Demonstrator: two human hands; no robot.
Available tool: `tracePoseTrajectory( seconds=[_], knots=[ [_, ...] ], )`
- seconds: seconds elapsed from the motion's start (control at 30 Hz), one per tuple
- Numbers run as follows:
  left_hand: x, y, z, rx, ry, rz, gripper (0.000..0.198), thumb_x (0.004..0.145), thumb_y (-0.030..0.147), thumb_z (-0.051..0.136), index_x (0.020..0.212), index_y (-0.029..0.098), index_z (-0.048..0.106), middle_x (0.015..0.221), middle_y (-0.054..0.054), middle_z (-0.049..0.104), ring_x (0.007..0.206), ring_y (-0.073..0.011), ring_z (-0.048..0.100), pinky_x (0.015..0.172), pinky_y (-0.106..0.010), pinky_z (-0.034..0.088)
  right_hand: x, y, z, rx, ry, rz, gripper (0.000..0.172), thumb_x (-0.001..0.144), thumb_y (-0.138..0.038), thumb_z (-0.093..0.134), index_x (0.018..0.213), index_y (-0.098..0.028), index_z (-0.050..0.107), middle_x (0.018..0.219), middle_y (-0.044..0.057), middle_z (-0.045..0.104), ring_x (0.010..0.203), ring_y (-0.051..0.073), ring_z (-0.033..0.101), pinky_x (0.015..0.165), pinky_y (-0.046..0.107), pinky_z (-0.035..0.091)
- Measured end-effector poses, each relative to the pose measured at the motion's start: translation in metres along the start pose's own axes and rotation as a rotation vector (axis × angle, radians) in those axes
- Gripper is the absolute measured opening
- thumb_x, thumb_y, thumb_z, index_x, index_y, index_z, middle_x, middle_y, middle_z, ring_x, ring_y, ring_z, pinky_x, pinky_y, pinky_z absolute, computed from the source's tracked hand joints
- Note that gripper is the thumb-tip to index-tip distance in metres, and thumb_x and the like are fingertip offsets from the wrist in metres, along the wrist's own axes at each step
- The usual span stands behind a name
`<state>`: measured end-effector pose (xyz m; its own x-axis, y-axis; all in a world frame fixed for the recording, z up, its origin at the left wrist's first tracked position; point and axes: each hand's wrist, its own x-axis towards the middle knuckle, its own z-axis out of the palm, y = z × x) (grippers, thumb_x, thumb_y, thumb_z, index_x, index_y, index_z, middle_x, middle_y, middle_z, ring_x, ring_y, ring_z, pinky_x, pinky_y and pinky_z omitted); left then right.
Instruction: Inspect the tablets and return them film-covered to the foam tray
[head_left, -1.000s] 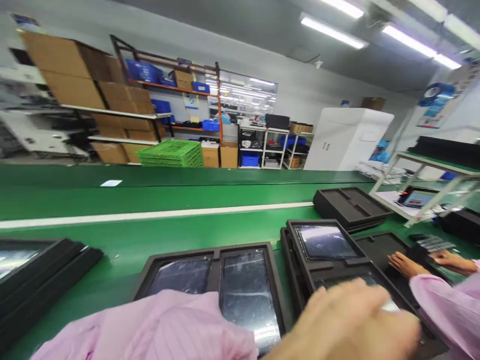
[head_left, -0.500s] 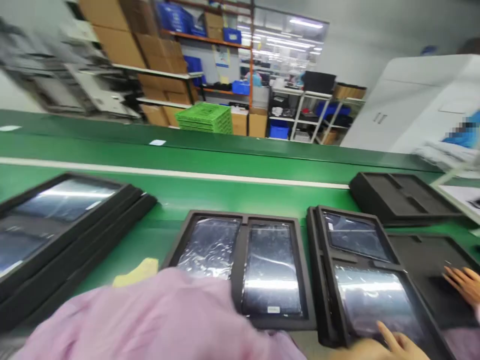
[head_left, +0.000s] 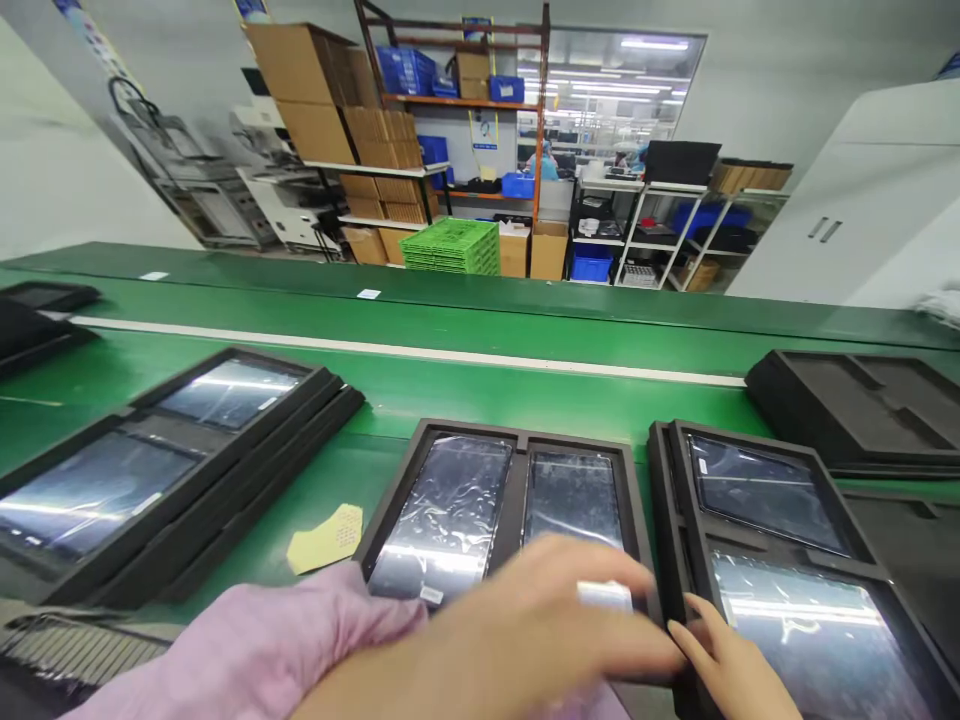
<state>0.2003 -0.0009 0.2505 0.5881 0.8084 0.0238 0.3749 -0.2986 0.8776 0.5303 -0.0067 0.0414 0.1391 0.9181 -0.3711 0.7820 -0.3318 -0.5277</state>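
My left hand (head_left: pixel 517 625), blurred by motion, reaches from a pink sleeve (head_left: pixel 277 625) across the front of the middle black foam tray (head_left: pixel 420 455). Its thumb and fingers are apart, with nothing visible between them. Two flat glass screen panels, the left one (head_left: pixel 450 500) and the right one (head_left: pixel 574 490), lie in that tray; the hand covers part of the right panel. My right hand (head_left: pixel 731 660) is at the near left edge of the right-hand foam tray (head_left: pixel 694 560), its fingers bent over the rim. That tray also holds an upper panel (head_left: pixel 765 490) and a lower one (head_left: pixel 817 620).
A stack of foam trays (head_left: pixel 262 480) with panels stands at left. A yellow paper piece (head_left: pixel 326 540) lies beside the middle tray. Another tray stack (head_left: pixel 885 400) sits at the back right. Behind the green bench (head_left: pixel 465 325) stand green crates (head_left: pixel 454 245) and shelving.
The view has swung left. My left hand has moved left from the right-hand tray's panel to the middle tray. My right hand has come left from the far-right tray to the right-hand tray's edge.
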Motion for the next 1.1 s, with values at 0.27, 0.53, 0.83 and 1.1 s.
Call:
tracePoseTrajectory(
  seconds=[0.27, 0.53, 0.83, 1.1],
  knots=[
    [-0.001, -0.116, -0.022, 0.056, 0.373, -0.469, 0.038, 0.074, 0.034, 0.050, 0.107, 0.020, 0.061, 0.117, -0.008, 0.061, 0.104, -0.0255, 0.059, 0.094, -0.042, 0.045, 0.000, -0.001, 0.005, -0.135, -0.074, -0.005, 0.054, 0.080, -0.044, 0.036, 0.121, -0.010, 0.048, 0.103, 0.016, 0.065, 0.096, 0.029, 0.061, 0.084, 0.042, 0.046],
    [-0.023, -0.202, 0.049, 0.379, 0.219, -0.294, 0.034, 0.076, 0.017, 0.047, 0.105, 0.023, 0.064, 0.122, -0.009, 0.060, 0.118, -0.0269, 0.050, 0.100, -0.050, 0.039, 0.055, -0.037, 0.003, -0.217, 0.201, -0.463, 0.035, 0.084, -0.030, 0.044, 0.111, -0.013, 0.058, 0.113, 0.015, 0.059, 0.106, 0.028, 0.055, 0.091, 0.043, 0.046],
    [0.021, -0.208, 0.092, 0.586, -0.112, 0.036, 0.057, 0.076, 0.005, 0.043, 0.128, 0.027, 0.045, 0.140, -0.006, 0.040, 0.130, -0.0289, 0.032, 0.101, -0.063, 0.023, 0.169, -0.114, 0.010, -0.309, 0.423, -0.571, 0.014, 0.079, -0.011, 0.060, 0.090, -0.013, 0.068, 0.121, 0.020, 0.051, 0.115, 0.037, 0.043, 0.092, 0.056, 0.038],
    [0.031, -0.216, 0.094, 0.348, 0.133, -0.098, 0.050, 0.084, 0.015, 0.038, 0.132, 0.031, 0.038, 0.116, -0.004, 0.064, 0.112, -0.0209, 0.056, 0.101, -0.051, 0.038, 0.160, -0.124, 0.008, -0.268, 0.333, -0.623, 0.013, 0.081, -0.009, 0.058, 0.073, -0.018, 0.063, 0.114, 0.012, 0.057, 0.115, 0.032, 0.043, 0.098, 0.059, 0.027]
  ],
)
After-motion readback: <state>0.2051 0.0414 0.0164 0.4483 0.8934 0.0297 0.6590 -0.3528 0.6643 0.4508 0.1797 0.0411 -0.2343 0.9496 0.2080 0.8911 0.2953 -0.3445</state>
